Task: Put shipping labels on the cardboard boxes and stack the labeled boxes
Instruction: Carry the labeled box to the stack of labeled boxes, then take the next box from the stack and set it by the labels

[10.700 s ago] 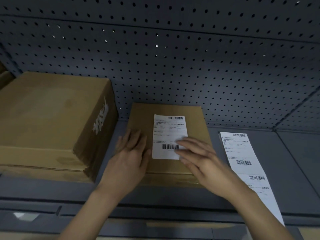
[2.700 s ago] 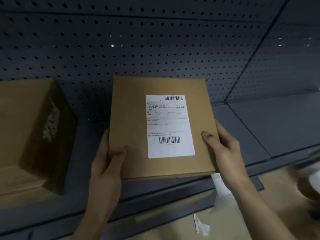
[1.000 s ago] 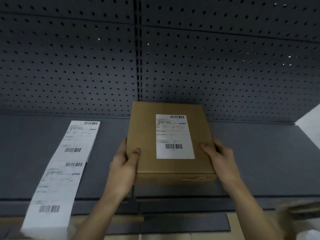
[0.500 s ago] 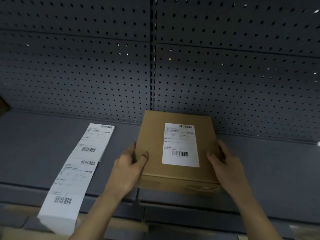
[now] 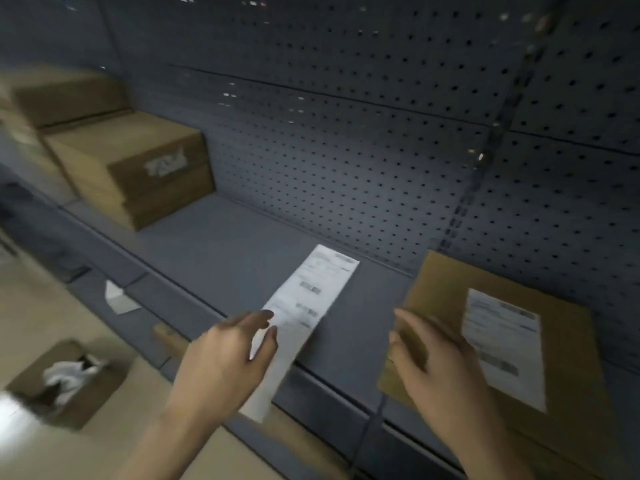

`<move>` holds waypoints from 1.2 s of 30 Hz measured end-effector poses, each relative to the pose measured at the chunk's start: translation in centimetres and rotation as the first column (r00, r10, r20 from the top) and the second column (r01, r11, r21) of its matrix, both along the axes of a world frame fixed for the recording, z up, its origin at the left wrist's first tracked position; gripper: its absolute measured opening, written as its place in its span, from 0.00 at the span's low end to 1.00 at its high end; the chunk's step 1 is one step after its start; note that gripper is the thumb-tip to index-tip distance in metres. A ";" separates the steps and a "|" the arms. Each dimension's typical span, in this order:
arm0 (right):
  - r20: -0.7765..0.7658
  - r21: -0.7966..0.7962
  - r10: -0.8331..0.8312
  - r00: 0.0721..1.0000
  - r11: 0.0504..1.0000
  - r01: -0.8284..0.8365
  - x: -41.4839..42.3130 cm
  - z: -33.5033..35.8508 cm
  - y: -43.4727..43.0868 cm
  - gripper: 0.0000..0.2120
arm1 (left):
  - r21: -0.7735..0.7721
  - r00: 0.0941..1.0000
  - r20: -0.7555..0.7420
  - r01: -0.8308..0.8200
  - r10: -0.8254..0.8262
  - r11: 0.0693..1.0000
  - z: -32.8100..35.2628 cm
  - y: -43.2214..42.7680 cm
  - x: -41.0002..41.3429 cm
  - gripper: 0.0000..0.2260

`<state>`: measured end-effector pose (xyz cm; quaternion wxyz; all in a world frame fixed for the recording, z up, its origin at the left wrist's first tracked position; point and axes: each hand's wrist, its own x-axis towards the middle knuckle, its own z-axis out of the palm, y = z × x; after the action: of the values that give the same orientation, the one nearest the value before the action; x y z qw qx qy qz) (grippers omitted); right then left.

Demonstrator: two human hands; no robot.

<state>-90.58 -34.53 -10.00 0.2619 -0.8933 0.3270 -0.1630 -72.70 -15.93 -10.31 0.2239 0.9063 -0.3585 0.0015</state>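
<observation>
Left hand (image 5: 221, 362) and right hand (image 5: 446, 368) loose, empty, labeled box (image 5: 568, 358) sits at the shelf's (image 5: 242, 244) right end, so I'd lift the left-end box (image 5: 128, 168) two-handed.

Grey pegboard (image 5: 346, 150) backs the shelf (image 5: 225, 244); crumpled paper (image 5: 69, 374) lies in a floor carton (image 5: 97, 400).

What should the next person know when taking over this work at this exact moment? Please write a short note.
Left hand: open, over the near end of the label strip; the blur hides whether it touches.
Right hand: open, at the left edge of the labeled box, holding nothing.
Things: the labeled box lies flat on the shelf, at the right. The strip lies beside it, hanging over the front edge. Brown boxes are stacked at the far left, with no shipping labels visible.
Done: one box labeled and set down.
Left: probably label the other boxes and stack them.
</observation>
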 end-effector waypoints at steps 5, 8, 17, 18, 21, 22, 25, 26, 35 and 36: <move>0.040 -0.032 0.105 0.994 0.994 -0.104 9.6 -0.2 4.8 0.18 | -0.131 0.980 0.047 -0.186 0.194 0.974 -0.5 8.9 7.6 0.12; 0.058 -0.119 0.128 0.990 0.986 -0.120 16.2 -0.4 8.6 0.17 | -0.183 0.965 0.079 -0.232 0.250 0.955 -1.1 13.9 13.1 0.11; 0.056 -0.238 0.204 0.977 0.953 -0.186 33.4 1.0 18.2 0.17 | -0.214 0.958 0.128 -0.224 0.255 0.951 0.2 22.4 27.5 0.11; 0.060 -0.240 0.206 0.977 0.953 -0.187 34.6 1.1 18.8 0.17 | -0.218 0.957 0.125 -0.232 0.263 0.948 0.2 23.0 28.7 0.11; 0.065 -0.254 0.216 0.974 0.948 -0.193 38.2 1.2 19.9 0.17 | -0.239 0.952 0.128 -0.243 0.279 0.940 0.1 24.0 31.9 0.11; 0.061 -0.256 0.218 0.974 0.947 -0.196 39.3 1.1 20.1 0.18 | -0.239 0.953 0.122 -0.245 0.279 0.940 0.0 24.2 32.8 0.11; 0.054 -0.235 0.222 0.974 0.951 -0.203 43.2 0.6 19.9 0.19 | -0.221 0.953 0.108 -0.256 0.285 0.941 -0.7 24.0 36.1 0.13; 0.059 -0.217 0.220 0.974 0.955 -0.202 44.5 0.3 19.7 0.20 | -0.208 0.954 0.102 -0.257 0.282 0.944 -1.0 23.8 37.4 0.14; 0.095 -0.009 0.058 0.994 0.998 -0.057 58.1 0.6 14.0 0.28 | -0.138 0.968 0.077 -0.226 0.238 0.964 1.7 16.9 52.8 0.23; 0.093 0.014 0.031 0.995 0.999 -0.033 59.3 0.9 13.2 0.29 | -0.135 0.970 0.069 -0.221 0.231 0.966 2.3 15.9 54.6 0.24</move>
<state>-31.26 -21.32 -9.10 0.2865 -0.8877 0.3014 -0.1974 -18.12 -0.02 -8.04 0.2642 0.9243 -0.2611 0.0879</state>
